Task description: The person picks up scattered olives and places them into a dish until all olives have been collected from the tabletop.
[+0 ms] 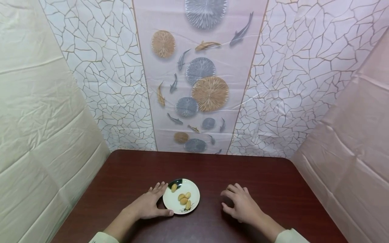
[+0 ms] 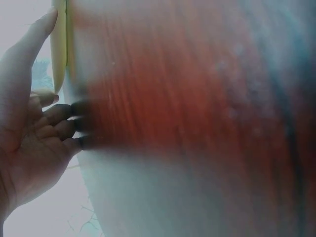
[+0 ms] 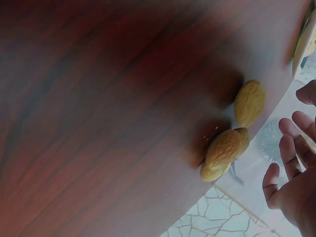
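A small round plate (image 1: 193, 195), cream with a dark patch at its back left, stands near the middle of the table. On it lie several tan oval nuts (image 1: 183, 201) resembling almonds, one apart on the dark patch. My left hand (image 1: 148, 204) holds the plate's left side, thumb at the front rim and fingers round the back left. To the right of the plate, my right hand (image 1: 241, 203) hovers low with loosely bent fingers and nothing held. In the right wrist view more wrinkled oval nuts (image 3: 249, 103) lie on the tabletop near that hand; the head view hides them.
The dark red-brown table (image 1: 136, 168) has rounded back corners. Behind it hangs a patterned cloth (image 1: 188, 84) with fish and round motifs. Pale cloth walls (image 1: 45, 135) close in both sides. Beige sleeves (image 1: 104, 237) cover both forearms.
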Demonstrator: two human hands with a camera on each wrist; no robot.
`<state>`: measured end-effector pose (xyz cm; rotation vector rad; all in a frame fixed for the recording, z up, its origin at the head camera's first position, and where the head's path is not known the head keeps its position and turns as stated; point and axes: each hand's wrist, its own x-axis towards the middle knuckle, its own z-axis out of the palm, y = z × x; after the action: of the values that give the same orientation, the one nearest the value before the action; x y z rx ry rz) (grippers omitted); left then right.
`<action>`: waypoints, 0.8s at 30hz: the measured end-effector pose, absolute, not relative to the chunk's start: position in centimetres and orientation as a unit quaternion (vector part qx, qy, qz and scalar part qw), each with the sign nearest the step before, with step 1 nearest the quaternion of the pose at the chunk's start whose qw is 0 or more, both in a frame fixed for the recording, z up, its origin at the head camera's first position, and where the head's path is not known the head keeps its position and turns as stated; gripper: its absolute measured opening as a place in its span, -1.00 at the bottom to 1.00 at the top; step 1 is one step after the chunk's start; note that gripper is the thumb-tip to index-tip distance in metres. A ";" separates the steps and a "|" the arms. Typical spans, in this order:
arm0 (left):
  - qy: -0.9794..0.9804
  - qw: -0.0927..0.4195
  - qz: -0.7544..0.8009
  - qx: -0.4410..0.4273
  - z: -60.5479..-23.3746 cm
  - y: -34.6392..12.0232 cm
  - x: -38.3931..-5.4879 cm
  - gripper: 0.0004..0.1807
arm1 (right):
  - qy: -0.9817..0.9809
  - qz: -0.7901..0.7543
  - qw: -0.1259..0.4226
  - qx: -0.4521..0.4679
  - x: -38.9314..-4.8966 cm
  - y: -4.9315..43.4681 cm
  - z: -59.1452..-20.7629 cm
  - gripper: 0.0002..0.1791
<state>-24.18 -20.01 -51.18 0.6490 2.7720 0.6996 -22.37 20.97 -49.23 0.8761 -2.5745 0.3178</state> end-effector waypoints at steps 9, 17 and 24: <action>0.940 0.107 0.236 0.224 -50.7 -20.1 -23.9 0.37 | -0.930 0.123 0.165 0.305 -21.8 22.9 -49.3 -0.81; 0.939 0.100 0.238 0.228 -50.9 -20.2 -23.7 0.37 | -0.934 0.125 0.138 0.306 -21.4 24.2 -49.7 -0.72; 0.939 0.098 0.238 0.229 -50.9 -20.2 -23.8 0.37 | -0.934 0.128 0.116 0.313 -21.2 24.5 -49.8 -0.72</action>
<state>-23.80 -20.20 -50.88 0.6765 2.7779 0.7042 -21.20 24.53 -49.78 0.9172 -2.7353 0.3743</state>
